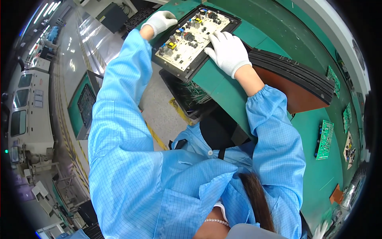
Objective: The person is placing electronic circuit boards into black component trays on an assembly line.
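Note:
A black tray [191, 73] lies at the far end of the green bench, tilted across it, with two cream circuit boards [187, 42] side by side in it. Capacitors, coils and yellow-wrapped transformers stand on the boards. My left hand [160, 22], in a white glove, has its fingers curled at the tray's left edge. The white-gloved right hand [229, 51] rests over the opposite edge, fingers stretched out onto the boards and thumb apart. What lies under its fingertips is hidden.
A brown box-like thing with a ribbed black top [294, 73] stands right of my right hand. Green circuit boards [325, 139] lie further right. Below the bench edge sits a black bin [175, 89] with wire-like pieces. A blurred white glove [321, 230] shows at lower right.

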A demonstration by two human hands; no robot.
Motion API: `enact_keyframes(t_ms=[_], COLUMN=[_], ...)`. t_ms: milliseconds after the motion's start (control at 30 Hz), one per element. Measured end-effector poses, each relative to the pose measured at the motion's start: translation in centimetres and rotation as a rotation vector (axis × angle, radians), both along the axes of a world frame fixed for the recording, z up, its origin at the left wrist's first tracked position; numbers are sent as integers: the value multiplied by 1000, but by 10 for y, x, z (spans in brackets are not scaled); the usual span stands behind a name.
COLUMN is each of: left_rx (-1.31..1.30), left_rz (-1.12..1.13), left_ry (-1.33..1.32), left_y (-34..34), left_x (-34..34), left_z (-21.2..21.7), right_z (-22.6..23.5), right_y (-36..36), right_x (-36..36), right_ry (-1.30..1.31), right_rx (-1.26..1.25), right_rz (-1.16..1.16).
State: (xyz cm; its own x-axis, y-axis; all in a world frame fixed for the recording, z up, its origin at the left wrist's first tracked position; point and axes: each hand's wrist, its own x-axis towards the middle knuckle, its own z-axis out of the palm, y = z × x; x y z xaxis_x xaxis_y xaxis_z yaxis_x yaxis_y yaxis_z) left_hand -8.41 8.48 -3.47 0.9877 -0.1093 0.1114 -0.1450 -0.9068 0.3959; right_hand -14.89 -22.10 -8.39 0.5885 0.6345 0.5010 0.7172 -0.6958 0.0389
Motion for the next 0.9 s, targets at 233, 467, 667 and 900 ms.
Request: enact_keyframes(t_ms=[233,467,667,900], left_rx=[112,286,158,195], left_rz=[39,-128,-159,11], left_ry=[52,30,158,-64], left_y=[-11,-16,-24,-60], left_x=[15,20,67,138], left_z=[-8,1,26,-19], right_z=[6,-1,1,9], right_y=[6,-4,-8,-13], right_x=[-4,-2,0,-11], right_ry=[125,114,130,184], right_rx=[23,132,144,152], right_rz=[-78,-70,-58,-60])
